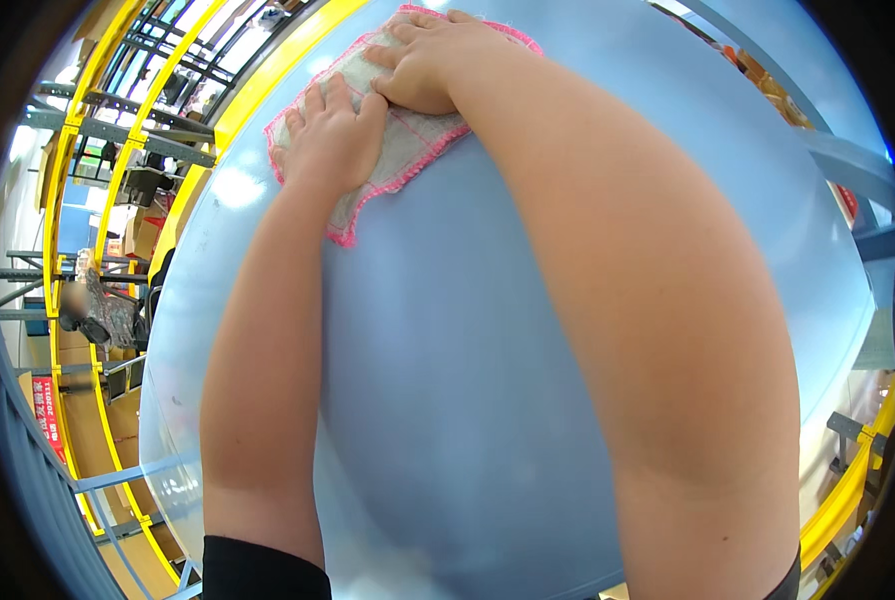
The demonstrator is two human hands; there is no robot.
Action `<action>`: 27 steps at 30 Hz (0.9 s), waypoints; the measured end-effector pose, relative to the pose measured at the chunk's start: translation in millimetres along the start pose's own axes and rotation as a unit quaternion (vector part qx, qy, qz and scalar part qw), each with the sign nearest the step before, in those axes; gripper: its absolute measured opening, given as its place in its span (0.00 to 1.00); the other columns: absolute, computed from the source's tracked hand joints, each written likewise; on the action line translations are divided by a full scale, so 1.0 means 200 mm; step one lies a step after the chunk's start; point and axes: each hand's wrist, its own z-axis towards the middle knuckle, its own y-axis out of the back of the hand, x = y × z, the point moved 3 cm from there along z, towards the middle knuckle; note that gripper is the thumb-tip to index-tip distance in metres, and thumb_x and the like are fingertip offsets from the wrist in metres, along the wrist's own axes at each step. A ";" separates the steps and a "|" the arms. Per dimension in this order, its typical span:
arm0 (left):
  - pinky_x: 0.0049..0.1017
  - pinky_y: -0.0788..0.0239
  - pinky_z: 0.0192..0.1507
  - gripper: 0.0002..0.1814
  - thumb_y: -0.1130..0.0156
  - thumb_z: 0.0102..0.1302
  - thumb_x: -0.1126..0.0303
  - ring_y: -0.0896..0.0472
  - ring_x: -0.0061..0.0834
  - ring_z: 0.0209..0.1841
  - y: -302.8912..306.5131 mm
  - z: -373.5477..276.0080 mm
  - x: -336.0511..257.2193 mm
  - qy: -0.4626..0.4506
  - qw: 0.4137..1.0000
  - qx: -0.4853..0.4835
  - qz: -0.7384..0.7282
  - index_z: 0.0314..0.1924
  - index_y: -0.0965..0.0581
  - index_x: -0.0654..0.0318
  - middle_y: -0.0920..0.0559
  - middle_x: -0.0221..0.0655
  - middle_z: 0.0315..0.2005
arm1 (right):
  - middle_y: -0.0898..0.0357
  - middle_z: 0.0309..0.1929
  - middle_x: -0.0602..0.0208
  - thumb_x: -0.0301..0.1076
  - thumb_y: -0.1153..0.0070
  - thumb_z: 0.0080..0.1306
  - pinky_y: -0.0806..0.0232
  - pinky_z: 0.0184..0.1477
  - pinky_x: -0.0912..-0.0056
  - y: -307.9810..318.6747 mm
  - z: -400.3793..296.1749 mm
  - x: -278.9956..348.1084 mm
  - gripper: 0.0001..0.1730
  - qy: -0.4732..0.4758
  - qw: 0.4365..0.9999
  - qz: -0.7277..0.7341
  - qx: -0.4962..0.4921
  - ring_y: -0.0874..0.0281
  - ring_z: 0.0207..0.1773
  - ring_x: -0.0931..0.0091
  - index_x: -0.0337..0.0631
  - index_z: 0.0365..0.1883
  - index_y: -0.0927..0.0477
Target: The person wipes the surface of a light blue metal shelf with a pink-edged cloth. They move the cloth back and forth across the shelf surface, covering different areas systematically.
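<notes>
A grey-white cloth with a pink stitched edge (pixel 410 142) lies spread on a smooth, glossy light-blue surface (pixel 447 337), near its far edge. My left hand (pixel 335 139) rests flat on the left part of the cloth, fingers somewhat apart. Just to the right and a little farther off, my right hand (pixel 421 64) lies palm down on the upper part of the cloth, its fingers spread. The thumb of my left hand is close to my right hand. Neither hand is closed around the cloth. Both palms are hidden from view.
Yellow and grey metal racking (pixel 79 112) with cardboard boxes (pixel 143 232) stands along the left. A person (pixel 98 311) is among the racks there. Blue-grey metal frame bars (pixel 852 169) run past the right side of the surface, and a yellow rack beam (pixel 841 510) shows at the lower right.
</notes>
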 end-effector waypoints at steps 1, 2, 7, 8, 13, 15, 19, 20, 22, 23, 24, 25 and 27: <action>0.55 0.66 0.69 0.41 0.66 0.66 0.41 0.54 0.50 0.74 0.00 -0.04 -0.04 -0.002 1.000 0.002 0.001 0.73 0.49 0.56 0.51 0.40 0.73 | 0.55 0.76 0.65 0.48 0.70 0.71 0.65 0.76 0.65 0.01 -0.06 -0.02 0.32 -0.006 1.000 0.002 -0.002 0.61 0.78 0.70 0.51 0.72 0.42; 0.56 0.66 0.69 0.41 0.66 0.66 0.41 0.54 0.50 0.74 0.00 -0.08 -0.09 -0.003 1.000 0.004 0.003 0.73 0.49 0.56 0.51 0.40 0.73 | 0.55 0.76 0.65 0.48 0.70 0.70 0.65 0.76 0.64 0.02 -0.12 -0.03 0.32 -0.011 1.000 0.003 -0.003 0.60 0.78 0.70 0.51 0.71 0.42; 0.57 0.66 0.68 0.40 0.67 0.66 0.42 0.54 0.51 0.73 -0.01 -0.28 -0.26 -0.022 1.000 0.006 0.006 0.73 0.50 0.56 0.51 0.42 0.73 | 0.53 0.76 0.68 0.50 0.70 0.72 0.62 0.75 0.59 0.00 -0.34 -0.07 0.30 -0.049 0.996 -0.076 -0.010 0.60 0.78 0.70 0.58 0.71 0.42; 0.57 0.66 0.68 0.40 0.67 0.66 0.42 0.55 0.51 0.73 -0.01 -0.32 -0.31 -0.026 1.000 0.008 0.000 0.73 0.50 0.56 0.50 0.42 0.73 | 0.53 0.76 0.70 0.51 0.70 0.73 0.61 0.75 0.56 -0.02 -0.37 -0.09 0.29 -0.065 0.991 -0.117 -0.004 0.60 0.78 0.71 0.61 0.71 0.42; 0.58 0.66 0.68 0.40 0.66 0.67 0.43 0.56 0.52 0.74 -0.03 -0.55 -0.53 -0.042 0.999 0.013 0.009 0.73 0.51 0.57 0.51 0.43 0.73 | 0.53 0.76 0.73 0.54 0.70 0.72 0.61 0.74 0.56 -0.01 -0.66 -0.20 0.29 -0.071 0.986 -0.146 -0.017 0.61 0.78 0.71 0.64 0.72 0.44; 0.58 0.66 0.68 0.39 0.66 0.67 0.43 0.56 0.53 0.74 -0.03 -0.65 -0.62 -0.051 0.998 0.017 0.015 0.73 0.51 0.58 0.51 0.43 0.73 | 0.53 0.76 0.73 0.54 0.70 0.72 0.61 0.74 0.56 -0.01 -0.77 -0.24 0.30 -0.093 0.987 -0.126 -0.028 0.61 0.78 0.71 0.65 0.72 0.44; 0.59 0.66 0.68 0.39 0.67 0.68 0.43 0.57 0.53 0.74 -0.04 -0.82 -0.78 -0.065 0.998 0.024 0.008 0.73 0.51 0.58 0.52 0.44 0.73 | 0.53 0.76 0.73 0.56 0.70 0.72 0.62 0.75 0.57 0.02 -1.02 -0.29 0.30 -0.124 0.984 -0.117 -0.043 0.60 0.78 0.71 0.66 0.71 0.43; 0.59 0.66 0.68 0.40 0.67 0.68 0.43 0.57 0.53 0.74 -0.05 -0.85 -0.82 -0.070 0.997 0.024 0.007 0.73 0.51 0.58 0.52 0.44 0.73 | 0.53 0.76 0.73 0.56 0.70 0.72 0.62 0.75 0.57 0.04 -1.08 -0.31 0.30 -0.131 0.983 -0.121 -0.041 0.59 0.78 0.71 0.66 0.71 0.43; 0.59 0.67 0.68 0.40 0.67 0.68 0.43 0.57 0.54 0.74 -0.05 -0.93 -0.90 -0.076 0.997 0.029 0.012 0.73 0.51 0.58 0.53 0.44 0.73 | 0.52 0.76 0.73 0.57 0.69 0.71 0.62 0.75 0.58 0.05 -1.18 -0.34 0.30 -0.134 0.982 -0.118 -0.054 0.58 0.77 0.71 0.66 0.71 0.42; 0.59 0.67 0.68 0.40 0.67 0.68 0.43 0.57 0.54 0.74 -0.06 -0.96 -0.94 -0.079 0.996 0.033 0.015 0.73 0.51 0.58 0.53 0.44 0.73 | 0.52 0.76 0.72 0.57 0.68 0.71 0.63 0.75 0.59 0.05 -1.23 -0.36 0.30 -0.135 0.982 -0.117 -0.060 0.58 0.77 0.71 0.65 0.71 0.42; 0.59 0.67 0.68 0.40 0.67 0.68 0.43 0.57 0.54 0.74 -0.05 -0.99 -0.98 -0.081 0.996 0.037 0.017 0.73 0.51 0.58 0.53 0.45 0.73 | 0.52 0.76 0.72 0.57 0.67 0.71 0.63 0.75 0.59 0.05 -1.27 -0.38 0.30 -0.133 0.981 -0.126 -0.060 0.58 0.77 0.71 0.65 0.71 0.42; 0.59 0.67 0.68 0.40 0.67 0.68 0.43 0.57 0.54 0.74 -0.05 -1.02 -1.02 -0.089 0.995 0.035 0.012 0.73 0.51 0.59 0.53 0.45 0.73 | 0.52 0.76 0.72 0.57 0.67 0.71 0.63 0.75 0.59 0.06 -1.31 -0.41 0.30 -0.131 0.980 -0.135 -0.061 0.58 0.77 0.70 0.65 0.71 0.41; 0.60 0.67 0.68 0.40 0.67 0.68 0.43 0.57 0.54 0.74 -0.06 -1.08 -1.10 -0.103 0.994 0.030 0.002 0.73 0.50 0.60 0.52 0.46 0.73 | 0.51 0.76 0.72 0.57 0.66 0.70 0.62 0.75 0.59 0.08 -1.40 -0.46 0.31 -0.137 0.977 -0.149 -0.062 0.58 0.77 0.70 0.64 0.71 0.41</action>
